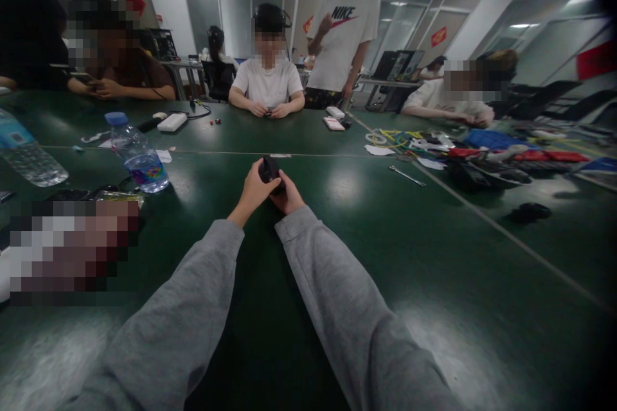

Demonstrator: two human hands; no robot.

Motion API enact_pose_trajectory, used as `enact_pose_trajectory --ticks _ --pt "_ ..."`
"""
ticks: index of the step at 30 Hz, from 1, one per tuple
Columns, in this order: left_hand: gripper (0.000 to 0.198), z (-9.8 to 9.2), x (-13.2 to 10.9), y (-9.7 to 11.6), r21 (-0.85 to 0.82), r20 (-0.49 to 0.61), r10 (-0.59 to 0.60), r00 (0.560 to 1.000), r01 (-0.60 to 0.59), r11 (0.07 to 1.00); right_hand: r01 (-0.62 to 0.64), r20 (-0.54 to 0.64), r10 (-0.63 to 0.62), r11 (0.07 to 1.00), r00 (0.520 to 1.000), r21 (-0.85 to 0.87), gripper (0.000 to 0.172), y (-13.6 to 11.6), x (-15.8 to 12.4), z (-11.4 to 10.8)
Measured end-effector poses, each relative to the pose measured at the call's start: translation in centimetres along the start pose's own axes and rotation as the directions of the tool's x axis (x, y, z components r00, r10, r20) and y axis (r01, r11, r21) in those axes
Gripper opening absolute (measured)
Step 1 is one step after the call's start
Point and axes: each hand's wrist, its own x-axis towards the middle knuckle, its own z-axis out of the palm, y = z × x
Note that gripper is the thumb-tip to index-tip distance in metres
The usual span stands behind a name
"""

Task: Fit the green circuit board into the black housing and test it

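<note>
Both arms, in grey sleeves, reach forward over the dark green table [337, 257]. Between my hands is a small black object [268, 170] with a rounded top; its kind cannot be made out. My left hand [255, 191] wraps round its left and near side, with the thumb lying across it. From the right and below, the fingers of my right hand [291, 196] close on the same object. Much of its lower part is hidden behind the fingers.
Water bottles [137, 154] stand at left, one tilted in view. A wrench [407, 176], a black mouse-like object [530, 212] and a pile of cables and tools [482, 148] lie at right. White boxes [172, 122] lie farther back. Several people sit or stand around the table.
</note>
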Motion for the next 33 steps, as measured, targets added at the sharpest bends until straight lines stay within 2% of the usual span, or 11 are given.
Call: enact_pose_trajectory --ticks 3,5,7,10,13,16,18,22,24,26,33 --pt "0.074 -0.1 0.2 0.2 0.211 0.016 0.051 0.999 -0.053 0.976 -0.069 -0.049 0.070 0.998 0.996 0.009 0.027 -0.2 -0.1 0.1" --pt "0.076 -0.1 0.4 0.4 0.255 0.033 0.082 0.996 -0.088 0.963 -0.067 -0.045 0.068 0.997 0.997 0.041 0.028 -0.3 0.0 -0.1" --pt "0.076 -0.1 0.6 0.5 0.198 0.037 0.094 0.995 -0.099 0.975 -0.053 -0.022 0.056 0.994 0.998 0.095 0.029 -0.4 0.2 -0.5" --pt "0.076 -0.2 1.3 0.8 0.018 0.014 0.066 0.998 -0.066 0.998 -0.049 -0.007 0.051 0.981 0.999 0.186 0.032 -0.5 0.5 -0.9" --pt "0.077 -0.7 1.9 1.3 -0.208 0.021 -0.080 0.997 0.082 0.975 -0.053 -0.081 0.075 0.969 0.994 0.243 0.033 -0.7 0.7 -1.0" --pt "0.072 -1.9 1.9 1.4 -0.457 0.127 -0.282 0.951 0.309 0.834 -0.034 -0.105 0.064 0.965 0.992 0.259 0.031 -0.8 0.8 -1.0" --pt "0.057 -3.0 1.6 0.9 -0.573 0.207 -0.347 0.915 0.401 0.714 -0.034 -0.064 0.051 0.967 0.997 0.253 0.033 -0.8 0.7 -1.0" --pt "0.021 -4.5 0.8 -0.7 -0.650 0.301 -0.461 0.835 0.533 0.542 -0.062 -0.003 0.064 0.966 0.998 0.250 0.040 -0.9 0.5 -1.0" --pt "0.020 -4.7 0.6 -1.2 -0.695 0.316 -0.453 0.834 0.529 0.488 -0.061 0.007 0.061 0.967 0.998 0.249 0.042 -0.8 0.5 -1.0" --pt "0.029 -4.5 0.5 -1.4 -0.726 0.340 -0.421 0.841 0.519 0.451 -0.061 0.010 0.060 0.968 0.998 0.243 0.042 -0.8 0.5 -1.0" --pt "0.041 -4.1 0.6 -1.3 -0.717 0.448 -0.369 0.815 0.573 0.396 -0.069 -0.003 0.071 0.971 0.997 0.230 0.043 -0.7 0.7 -1.0"
